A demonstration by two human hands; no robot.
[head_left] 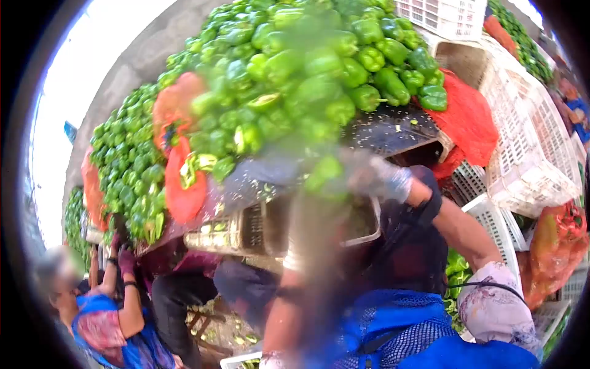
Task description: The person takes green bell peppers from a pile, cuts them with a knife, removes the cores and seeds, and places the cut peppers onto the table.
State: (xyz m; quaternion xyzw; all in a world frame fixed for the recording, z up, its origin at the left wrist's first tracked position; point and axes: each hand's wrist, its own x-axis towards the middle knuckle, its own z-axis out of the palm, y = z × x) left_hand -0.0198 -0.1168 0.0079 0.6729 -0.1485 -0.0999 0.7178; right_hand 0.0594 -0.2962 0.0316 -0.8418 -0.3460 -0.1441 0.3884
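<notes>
Green bell peppers (pixel 369 58) lie heaped on a dark table (pixel 390 129) in front of me. My right hand (pixel 384 175), in a pale glove, is at the table's front edge, beside a green pepper (pixel 326 174) that looks blurred. My left hand (pixel 316 215) is a smear in the middle of the view, just below that pepper. The fingers of both hands are too blurred to make out. Cut pepper pieces (pixel 206 162) lie at the left edge of the heap.
A co-worker (pixel 117 320) sits at the lower left by more peppers. White crates (pixel 522 123) stand at the right, near red mesh (pixel 467 117) and a filled mesh bag (pixel 556 249). Another crate (pixel 227 237) is under the table edge.
</notes>
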